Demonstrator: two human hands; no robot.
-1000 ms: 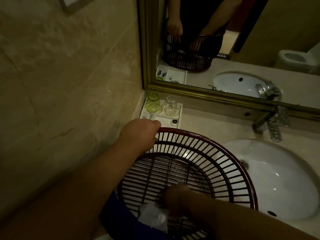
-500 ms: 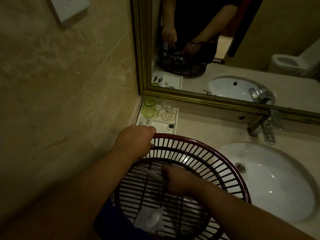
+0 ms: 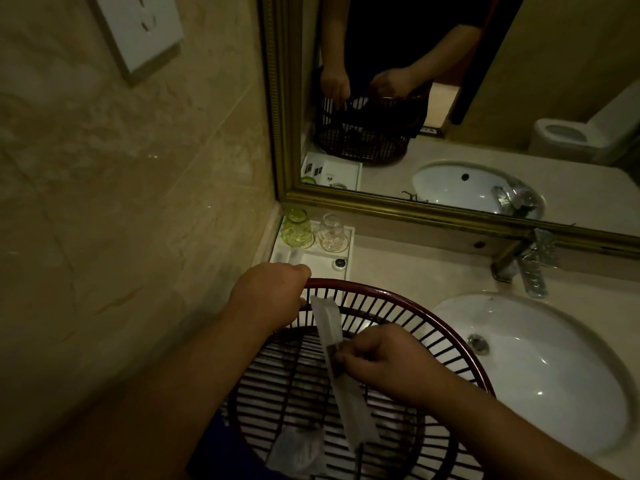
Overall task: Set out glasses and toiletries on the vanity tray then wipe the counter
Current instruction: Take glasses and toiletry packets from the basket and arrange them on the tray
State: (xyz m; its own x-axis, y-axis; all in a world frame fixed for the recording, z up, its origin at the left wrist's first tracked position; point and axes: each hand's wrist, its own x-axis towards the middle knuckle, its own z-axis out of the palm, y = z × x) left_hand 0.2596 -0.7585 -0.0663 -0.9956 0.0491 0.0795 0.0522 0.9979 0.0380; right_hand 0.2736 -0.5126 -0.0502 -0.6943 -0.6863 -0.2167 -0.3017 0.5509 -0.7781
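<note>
Two glasses, green (image 3: pixel 296 228) and clear (image 3: pixel 333 233), sit upside down at back of tray (image 3: pixel 349 252) in counter corner by mirror; small round item (image 3: pixel 339 263) near tray's front edge. Left hand (image 3: pixel 268 295) fisted on basket (image 3: pixel 398 295) rim, probably steadying it. Right hand (image 3: pixel 379 358) pinches long wrapped packet (image 3: pixel 334 348) mid-length, above basket, likely bound for tray's front. Crumpled wrapper (image 3: pixel 299 452) in basket bottom. Sink (image 3: pixel 540 372) at right. Wiping not yet begun.
</note>
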